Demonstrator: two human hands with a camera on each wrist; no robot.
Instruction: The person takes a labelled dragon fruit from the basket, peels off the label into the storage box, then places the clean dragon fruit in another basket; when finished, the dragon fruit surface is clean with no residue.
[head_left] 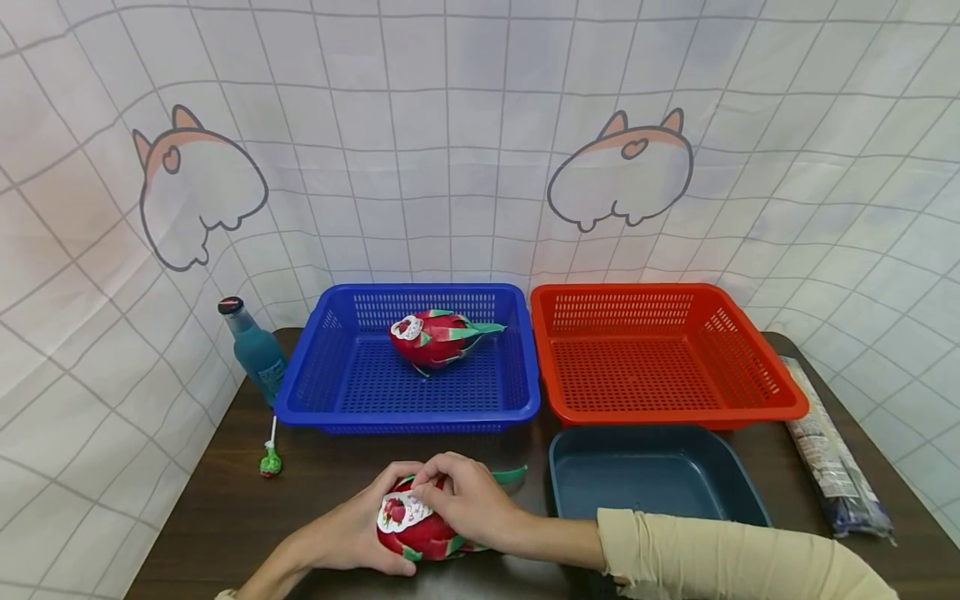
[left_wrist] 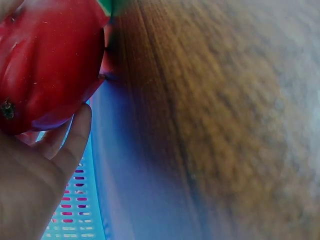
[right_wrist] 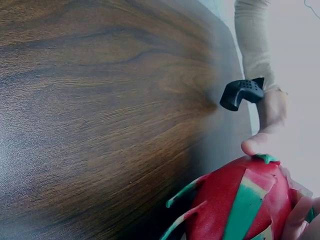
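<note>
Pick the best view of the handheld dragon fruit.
Head: dragon fruit uncropped and white label visible, though hands partly hide it. Left wrist: cropped red side. Right wrist: red and green skin, cut off below.

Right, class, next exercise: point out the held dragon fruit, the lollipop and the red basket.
Held dragon fruit [head_left: 429,537]: head view, red skin below the label.
Lollipop [head_left: 271,462]: head view, green head.
Red basket [head_left: 621,372]: head view, mesh floor.

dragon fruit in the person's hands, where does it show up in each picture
Head: dragon fruit at the bottom, slightly left of centre.
Left wrist: dragon fruit in the upper-left corner, cut off.
Right wrist: dragon fruit at the lower right, cut off below.
Shared landmark: brown wood-grain tabletop.
</note>
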